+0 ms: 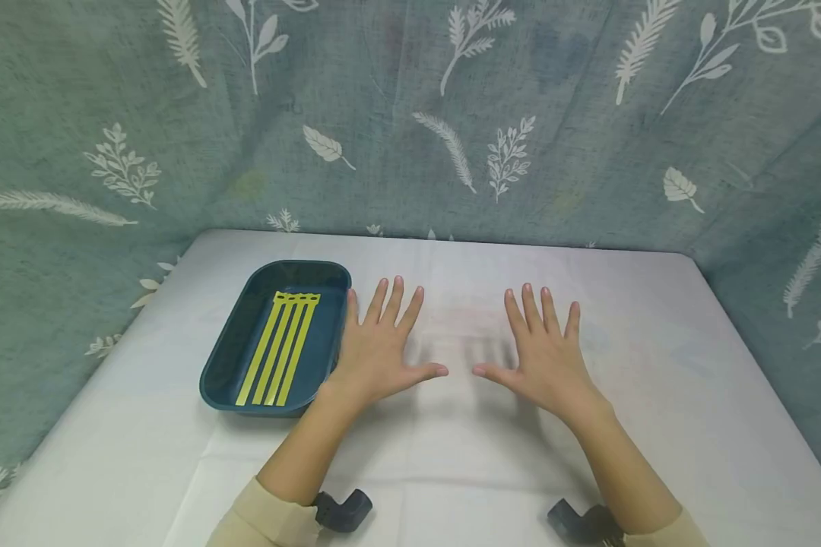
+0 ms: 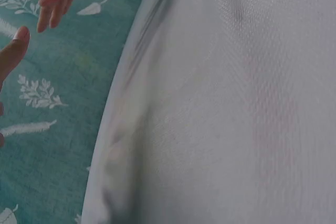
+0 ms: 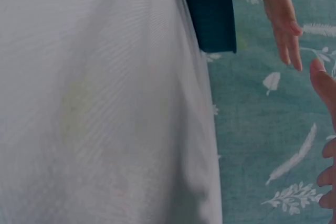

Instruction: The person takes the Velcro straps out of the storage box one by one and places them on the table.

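Both hands hover over the white table with fingers straight and spread, palms down, holding nothing. My left hand [image 1: 376, 353] is beside the right rim of a dark teal tray [image 1: 226, 342], and its little finger overlaps that rim in the head view. Inside the tray lie several yellow flat strips [image 1: 278, 349], side by side, their wider ends with dark slots toward the back. My right hand [image 1: 550, 365] is to the right of the left one, thumbs pointing at each other with a gap between. In the right wrist view the tray's side [image 3: 212, 14] shows beyond the table cloth.
A white cloth [image 1: 657, 425] with fold lines covers the table. Behind and at the sides hangs a blue-green curtain [image 1: 383, 114] printed with white leaves. Dark wrist-camera mounts [image 1: 345, 510] stick out inward from both beige sleeves [image 1: 267, 516].
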Motion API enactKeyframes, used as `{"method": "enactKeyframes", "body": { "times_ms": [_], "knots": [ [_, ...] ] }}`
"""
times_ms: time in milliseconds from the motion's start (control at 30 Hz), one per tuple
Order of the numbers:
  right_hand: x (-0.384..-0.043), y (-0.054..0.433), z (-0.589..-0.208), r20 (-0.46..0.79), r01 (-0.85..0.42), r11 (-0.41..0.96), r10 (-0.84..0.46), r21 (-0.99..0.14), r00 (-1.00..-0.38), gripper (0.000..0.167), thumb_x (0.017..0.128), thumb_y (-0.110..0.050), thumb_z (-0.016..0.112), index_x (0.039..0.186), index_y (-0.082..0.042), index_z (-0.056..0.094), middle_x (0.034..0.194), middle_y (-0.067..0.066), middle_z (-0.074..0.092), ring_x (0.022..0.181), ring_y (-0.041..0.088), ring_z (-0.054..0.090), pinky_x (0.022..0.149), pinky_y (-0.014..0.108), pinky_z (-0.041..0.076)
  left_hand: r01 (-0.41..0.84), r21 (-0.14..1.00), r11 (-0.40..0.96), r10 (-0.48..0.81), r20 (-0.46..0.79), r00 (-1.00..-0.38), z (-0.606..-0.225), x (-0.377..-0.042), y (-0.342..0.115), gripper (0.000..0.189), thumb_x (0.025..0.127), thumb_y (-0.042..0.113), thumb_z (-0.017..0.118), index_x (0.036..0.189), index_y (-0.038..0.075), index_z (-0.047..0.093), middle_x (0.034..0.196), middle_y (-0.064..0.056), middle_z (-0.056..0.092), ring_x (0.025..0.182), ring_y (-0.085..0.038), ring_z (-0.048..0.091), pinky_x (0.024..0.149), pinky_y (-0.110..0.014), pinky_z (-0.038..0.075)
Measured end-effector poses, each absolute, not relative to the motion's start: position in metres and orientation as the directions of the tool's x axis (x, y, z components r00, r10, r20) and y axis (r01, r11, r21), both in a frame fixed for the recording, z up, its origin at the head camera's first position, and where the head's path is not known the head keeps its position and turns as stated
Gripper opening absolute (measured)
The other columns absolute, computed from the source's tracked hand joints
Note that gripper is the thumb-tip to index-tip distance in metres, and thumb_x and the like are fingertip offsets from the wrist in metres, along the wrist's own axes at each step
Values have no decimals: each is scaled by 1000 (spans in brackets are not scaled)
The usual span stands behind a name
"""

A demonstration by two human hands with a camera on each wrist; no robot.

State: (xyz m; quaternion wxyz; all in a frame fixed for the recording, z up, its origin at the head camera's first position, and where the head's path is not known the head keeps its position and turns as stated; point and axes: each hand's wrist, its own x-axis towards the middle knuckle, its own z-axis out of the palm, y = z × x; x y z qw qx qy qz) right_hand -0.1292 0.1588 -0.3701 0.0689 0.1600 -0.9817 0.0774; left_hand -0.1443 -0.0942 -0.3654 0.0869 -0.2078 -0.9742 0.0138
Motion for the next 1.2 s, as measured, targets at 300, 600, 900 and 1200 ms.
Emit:
{"method": "enactKeyframes", "body": {
  "times_ms": [300,600,900,1200],
  "knots": [
    [-128,150,-362,172,-355,925,-331,-133,-928,111,75,-81,45,153,-11,6,158,17,4,144,36,-7,109,65,-11,379,-70,923,385,201,-901,-361,-140,-109,109,72,85,41,153,20,8,158,-11,4,146,-30,2,112,-62,-7],
    [-129,141,-359,181,-385,915,-361,-122,-915,111,76,-79,48,153,-12,6,158,17,5,145,36,-5,109,67,-7,372,-85,924,382,203,-902,-363,-135,-131,111,72,84,45,153,18,7,158,-14,6,146,-31,3,111,-64,-7],
    [-131,127,-358,184,-410,903,-384,-130,-905,108,77,-80,45,153,-15,5,159,14,3,145,36,-2,109,66,-7,341,-38,939,341,212,-916,-367,-126,-160,113,71,85,45,153,17,8,158,-14,9,146,-31,3,111,-60,-13],
    [-132,108,-361,199,-450,884,-421,-127,-885,107,77,-80,45,153,-15,7,159,14,6,145,36,1,110,66,-6,348,-14,937,339,267,-902,-369,-117,-187,113,70,83,47,153,15,12,159,-12,5,146,-30,5,112,-64,-5]
  ]
}}
